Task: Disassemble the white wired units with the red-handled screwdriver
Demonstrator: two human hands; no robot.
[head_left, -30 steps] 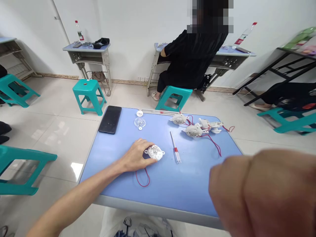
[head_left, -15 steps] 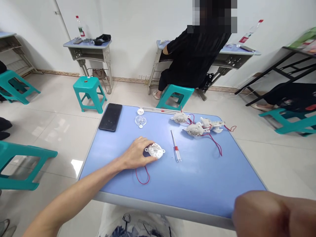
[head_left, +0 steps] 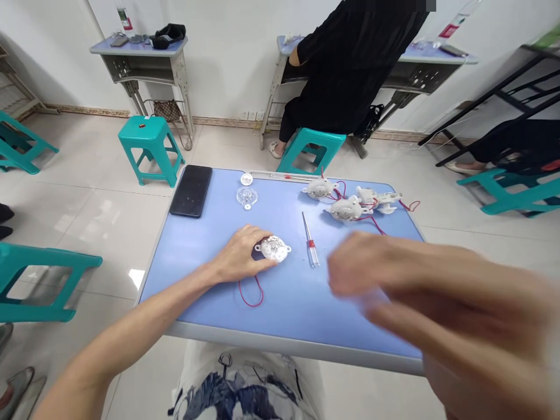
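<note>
My left hand [head_left: 240, 261] rests on the blue table [head_left: 289, 309], its fingers curled round a small white motor unit [head_left: 273, 248] with a red wire [head_left: 250, 293] looping toward me. My right hand [head_left: 394, 280] hangs blurred above the right half of the table, fingers stretched out toward the left, holding nothing I can make out. A clear-handled screwdriver with a red band [head_left: 310, 246] lies just right of the motor unit, between the two hands.
Three more white motor units with red wires [head_left: 350, 207] lie at the far right. A black phone [head_left: 191, 190] and clear round parts [head_left: 247, 196] sit at the far left. A person in black [head_left: 345, 64] sits at a desk beyond; teal stools [head_left: 150, 146] stand around.
My right hand has swung from the lower right corner up and left over the table, its fingers now extended and smeared by motion. The left hand stays on the motor unit.
</note>
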